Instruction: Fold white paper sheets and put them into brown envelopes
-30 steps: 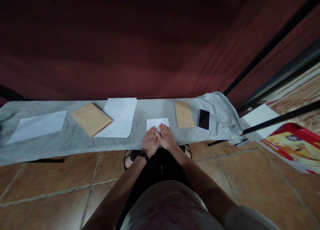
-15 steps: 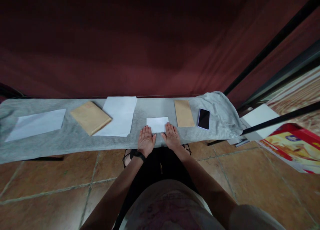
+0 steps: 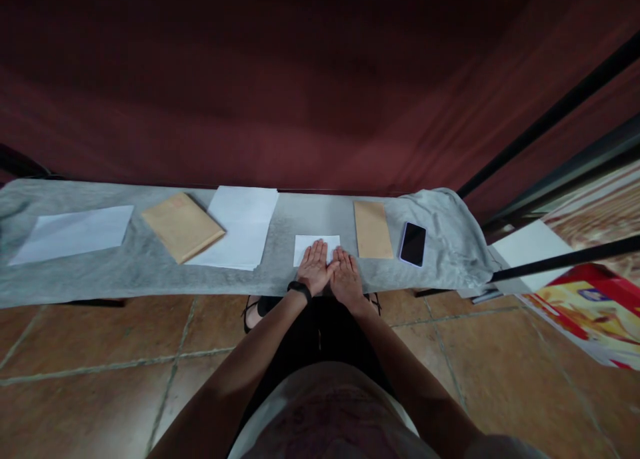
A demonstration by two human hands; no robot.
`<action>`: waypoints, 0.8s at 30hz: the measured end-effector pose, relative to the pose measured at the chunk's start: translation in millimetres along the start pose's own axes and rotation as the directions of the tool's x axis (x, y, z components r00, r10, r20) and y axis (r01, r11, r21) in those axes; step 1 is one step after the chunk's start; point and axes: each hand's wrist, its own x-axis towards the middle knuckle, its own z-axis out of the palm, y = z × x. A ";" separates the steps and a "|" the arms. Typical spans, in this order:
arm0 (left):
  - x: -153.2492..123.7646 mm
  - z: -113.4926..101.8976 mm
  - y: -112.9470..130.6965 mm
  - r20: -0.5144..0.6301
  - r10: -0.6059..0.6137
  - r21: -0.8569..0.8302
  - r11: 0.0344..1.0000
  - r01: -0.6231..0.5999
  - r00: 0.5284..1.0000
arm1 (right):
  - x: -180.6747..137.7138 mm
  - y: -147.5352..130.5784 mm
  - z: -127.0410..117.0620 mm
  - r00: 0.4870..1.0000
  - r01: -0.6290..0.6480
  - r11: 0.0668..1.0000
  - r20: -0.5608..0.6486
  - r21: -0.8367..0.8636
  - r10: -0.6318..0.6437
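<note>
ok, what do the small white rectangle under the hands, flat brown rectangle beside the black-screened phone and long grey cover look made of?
Small white rectangle: likely matte paper; thin, with crisp straight edges.
Flat brown rectangle: probably dull kraft paper, going by the even tan colour; thin card is possible.
Long grey cover: matte fabric, perhaps plush; mottled surface, wrinkles bunched at the right end.

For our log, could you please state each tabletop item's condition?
Small white paper: flat, partly under left hand and right hand
Large white sheets: stacked
Thick brown packet: overlapping white sheets
Leftmost white paper: flat
Small brown paper: flat
Phone: screen dark
Grey cloth: rumpled at right
</note>
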 end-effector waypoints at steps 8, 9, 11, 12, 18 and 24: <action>-8.4 2.5 -28.1 -0.096 -0.085 0.040 0.995 0.089 0.992 | 0.8 -1.7 -1.8 1.000 -0.025 1.000 0.011 0.017 0.025; -9.2 2.8 -31.8 -0.108 -0.102 0.038 0.994 0.107 0.989 | 0.4 -1.7 -2.5 1.000 -0.027 0.999 0.013 0.021 0.026; -10.7 3.1 -38.3 -0.123 -0.121 0.031 0.992 0.126 0.985 | 0.4 -2.3 -4.3 0.999 -0.035 0.999 0.017 0.035 0.034; -11.5 3.2 -40.8 -0.126 -0.122 0.026 0.992 0.127 0.984 | 1.4 -3.2 -5.3 0.999 -0.044 0.998 0.020 0.044 0.043; -13.0 3.2 -45.0 -0.123 -0.115 0.026 0.993 0.119 0.986 | 30.3 -22.0 -10.6 0.988 -0.124 0.983 0.112 0.132 0.110; -12.7 2.1 -44.1 -0.085 -0.125 0.048 0.990 0.130 0.988 | 60.2 -42.2 -3.2 0.967 -0.017 0.981 0.254 0.192 -0.032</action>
